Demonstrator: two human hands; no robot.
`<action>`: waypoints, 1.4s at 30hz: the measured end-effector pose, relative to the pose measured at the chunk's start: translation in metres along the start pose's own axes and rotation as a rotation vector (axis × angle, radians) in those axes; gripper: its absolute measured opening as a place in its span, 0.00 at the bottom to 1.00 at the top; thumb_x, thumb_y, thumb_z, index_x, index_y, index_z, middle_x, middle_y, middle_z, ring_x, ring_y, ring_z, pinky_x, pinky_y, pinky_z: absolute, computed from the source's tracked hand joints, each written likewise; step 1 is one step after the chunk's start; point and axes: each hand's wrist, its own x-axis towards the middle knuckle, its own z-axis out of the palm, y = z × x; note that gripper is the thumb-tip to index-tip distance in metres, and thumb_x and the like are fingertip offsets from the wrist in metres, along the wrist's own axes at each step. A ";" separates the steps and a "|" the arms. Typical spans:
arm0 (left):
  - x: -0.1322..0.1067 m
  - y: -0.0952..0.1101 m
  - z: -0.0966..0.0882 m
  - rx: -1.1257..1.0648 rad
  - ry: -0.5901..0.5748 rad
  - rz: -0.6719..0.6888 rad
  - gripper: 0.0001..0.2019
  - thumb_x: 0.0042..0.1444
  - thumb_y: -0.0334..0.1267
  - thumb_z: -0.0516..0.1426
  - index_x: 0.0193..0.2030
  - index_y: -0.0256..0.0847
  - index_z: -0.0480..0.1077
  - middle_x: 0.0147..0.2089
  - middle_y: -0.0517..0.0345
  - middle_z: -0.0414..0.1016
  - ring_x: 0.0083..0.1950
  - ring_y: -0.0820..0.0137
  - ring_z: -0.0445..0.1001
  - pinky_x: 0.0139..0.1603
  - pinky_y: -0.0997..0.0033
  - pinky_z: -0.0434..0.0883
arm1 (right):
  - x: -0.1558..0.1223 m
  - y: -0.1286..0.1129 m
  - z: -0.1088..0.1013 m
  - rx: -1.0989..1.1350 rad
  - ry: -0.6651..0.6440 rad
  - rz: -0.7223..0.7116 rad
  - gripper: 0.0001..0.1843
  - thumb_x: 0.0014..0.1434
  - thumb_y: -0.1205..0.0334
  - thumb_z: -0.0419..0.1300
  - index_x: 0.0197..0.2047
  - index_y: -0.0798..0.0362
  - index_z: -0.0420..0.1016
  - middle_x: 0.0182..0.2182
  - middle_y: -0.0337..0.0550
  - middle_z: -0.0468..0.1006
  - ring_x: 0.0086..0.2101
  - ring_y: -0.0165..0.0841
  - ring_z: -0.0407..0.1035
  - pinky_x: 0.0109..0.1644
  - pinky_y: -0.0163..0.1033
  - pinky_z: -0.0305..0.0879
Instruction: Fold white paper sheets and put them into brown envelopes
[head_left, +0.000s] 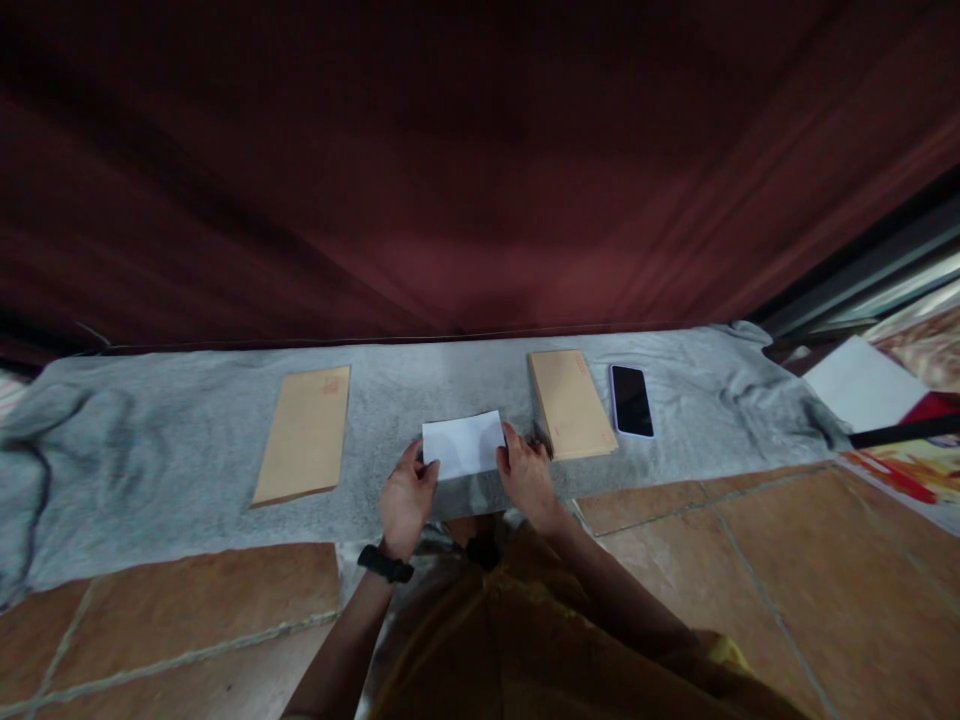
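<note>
A white sheet of paper (463, 445), which looks folded into a narrow rectangle, lies between my two hands just above the grey cloth. My left hand (406, 500), with a dark band on the wrist, pinches its left end between thumb and fingers. At the other end, my right hand (526, 478) grips the paper's right edge the same way. To the right is a stack of brown envelopes (574, 405), close to my right fingers. A single brown envelope (307, 430) with a red print in one corner rests off to the left.
A phone (631, 401) with a dark screen lies right of the envelope stack. Grey cloth (187, 430) covers the long surface. Behind it hangs a dark red curtain (480, 200). Brown floor tiles (750, 570) show in front, and printed sheets (911, 475) lie at the far right.
</note>
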 end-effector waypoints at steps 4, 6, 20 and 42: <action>-0.001 -0.002 0.003 0.024 0.028 0.009 0.23 0.63 0.42 0.56 0.64 0.41 0.66 0.41 0.53 0.81 0.41 0.64 0.79 0.39 0.68 0.69 | -0.001 -0.003 -0.001 -0.050 0.017 -0.017 0.23 0.71 0.63 0.49 0.67 0.55 0.61 0.49 0.52 0.80 0.46 0.39 0.74 0.56 0.46 0.58; -0.002 -0.003 0.003 0.033 0.030 0.009 0.24 0.63 0.43 0.56 0.64 0.41 0.66 0.41 0.53 0.81 0.40 0.64 0.79 0.38 0.68 0.69 | -0.002 -0.004 0.000 -0.071 0.026 -0.019 0.23 0.71 0.63 0.49 0.67 0.55 0.61 0.48 0.52 0.80 0.45 0.39 0.74 0.56 0.47 0.58; -0.003 0.003 0.001 0.028 0.025 0.011 0.23 0.63 0.42 0.56 0.64 0.42 0.67 0.39 0.55 0.80 0.40 0.65 0.78 0.38 0.69 0.69 | -0.005 -0.007 0.000 -0.105 0.010 -0.032 0.23 0.71 0.63 0.49 0.67 0.52 0.63 0.47 0.51 0.77 0.44 0.40 0.71 0.55 0.49 0.58; -0.013 0.009 0.006 0.216 0.078 0.078 0.18 0.66 0.40 0.52 0.60 0.43 0.70 0.50 0.50 0.78 0.48 0.62 0.77 0.46 0.66 0.73 | -0.010 -0.007 0.006 -0.186 0.033 -0.065 0.23 0.71 0.63 0.49 0.67 0.55 0.64 0.47 0.54 0.76 0.45 0.42 0.69 0.55 0.49 0.59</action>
